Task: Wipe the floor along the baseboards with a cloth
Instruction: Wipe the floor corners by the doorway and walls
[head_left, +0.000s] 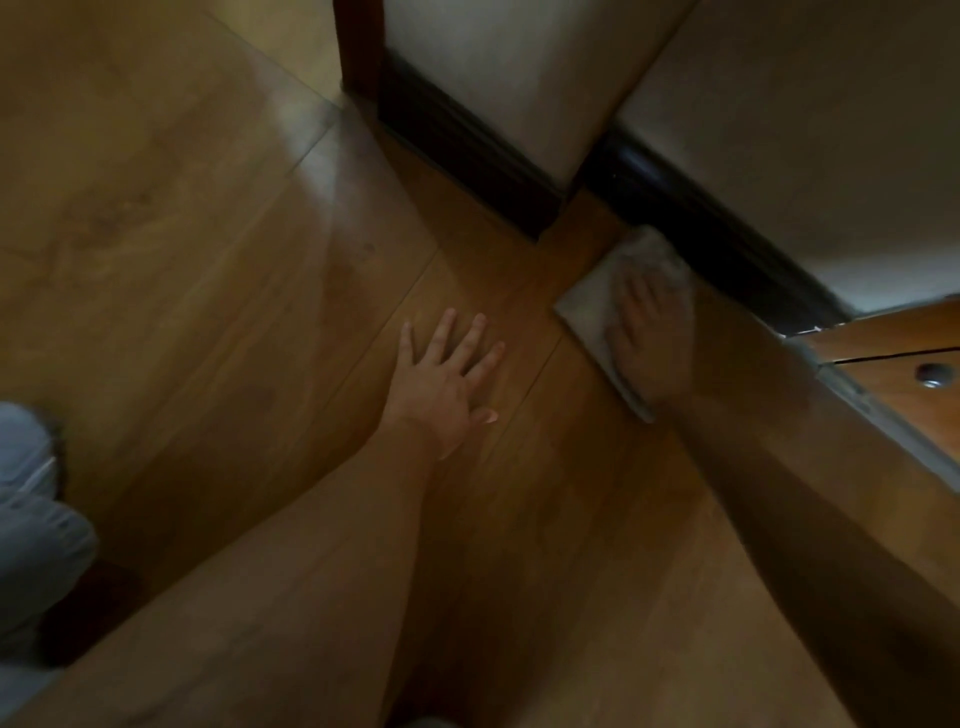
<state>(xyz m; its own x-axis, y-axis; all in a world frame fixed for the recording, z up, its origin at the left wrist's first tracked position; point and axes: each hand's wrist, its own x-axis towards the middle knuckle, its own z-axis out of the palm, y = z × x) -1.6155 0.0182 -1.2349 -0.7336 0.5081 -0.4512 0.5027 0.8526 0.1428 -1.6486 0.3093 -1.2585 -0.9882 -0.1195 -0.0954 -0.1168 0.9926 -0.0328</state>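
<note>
— Well, your findings on the cloth (597, 306)?

— Folded flat on the wood floor (208, 249), one edge against the dark baseboard (701, 223) near the corner. The right hand (649, 332) presses it down, fingers apparently straight, though blur spoils the view. The left hand (447, 379) is splayed on bare boards, well apart, bracing.

— Risks?

— The cloth may ride up the baseboard and miss the seam if pushed at an angle. It could also catch the metal threshold strip (883, 415) just beside.

— Containers?

— None visible; no bucket.
</note>
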